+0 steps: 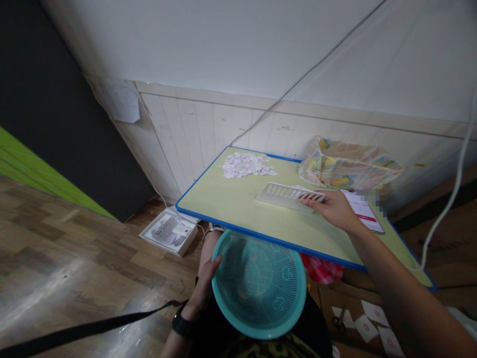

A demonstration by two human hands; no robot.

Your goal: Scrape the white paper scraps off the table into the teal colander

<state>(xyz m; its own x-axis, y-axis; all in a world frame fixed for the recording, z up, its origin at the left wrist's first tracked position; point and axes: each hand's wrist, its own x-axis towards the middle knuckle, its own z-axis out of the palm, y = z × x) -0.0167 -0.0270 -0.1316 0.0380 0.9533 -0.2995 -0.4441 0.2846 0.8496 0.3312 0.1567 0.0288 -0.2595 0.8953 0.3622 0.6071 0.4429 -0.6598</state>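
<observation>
My right hand is closed on the right end of a white slotted plastic tray, which stands tilted over the table. My left hand grips the left rim of a turquoise plastic colander, held below the table's front edge with its inside facing up. Nothing large shows inside the colander. A heap of small white paper-like pieces lies on the far left of the table, apart from both hands.
A fabric-lined basket stands at the back right of the table, near a phone-like device. An open white box lies on the floor at left. Scissors and paper cards lie at lower right. A cable crosses the wall.
</observation>
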